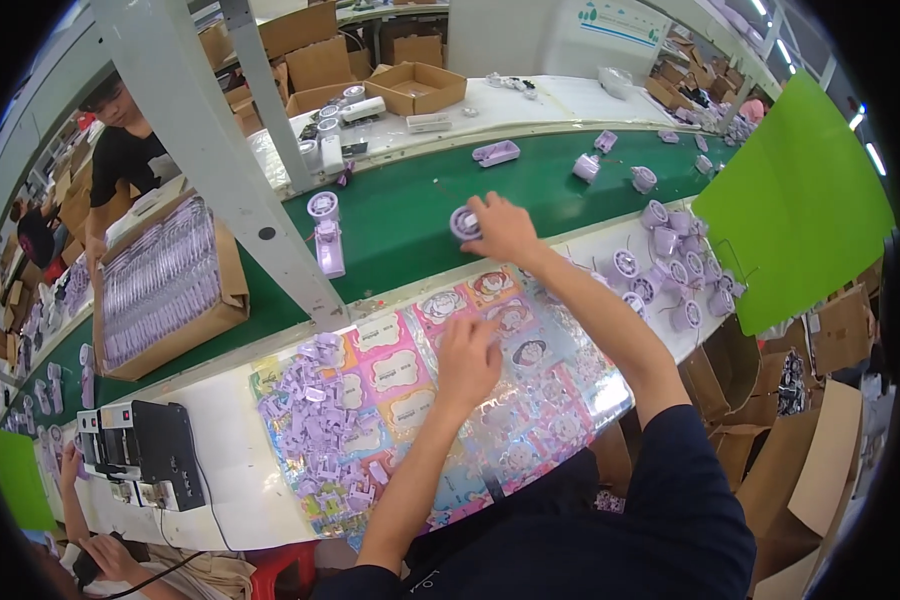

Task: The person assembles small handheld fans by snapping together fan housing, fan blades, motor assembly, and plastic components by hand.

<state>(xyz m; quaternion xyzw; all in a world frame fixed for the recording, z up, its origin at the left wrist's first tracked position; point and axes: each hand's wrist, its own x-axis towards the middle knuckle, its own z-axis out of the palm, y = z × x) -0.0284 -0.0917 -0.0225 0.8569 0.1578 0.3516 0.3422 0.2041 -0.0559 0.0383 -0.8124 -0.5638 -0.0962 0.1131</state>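
My right hand (503,234) reaches over the green conveyor belt (390,240), its fingers closed on the edge of a round lavender fan head (462,223). Nearer to me, my left hand (468,366) hovers over or rests on a colourful printed sheet (395,372); its fingers are partly extended and nothing shows between them. To its left lies a heap of small lavender plastic parts (315,430) on the sheet. Several round lavender fan housings with wires (670,265) are gathered on the white table right of my right forearm.
A lavender handheld fan body (328,240) lies on the belt beside a white metal post (220,170). At left stand a carton of wrapped lavender pieces (165,285) and a black-and-white machine (142,455). A green panel (795,200) rises at right. Other people work at left.
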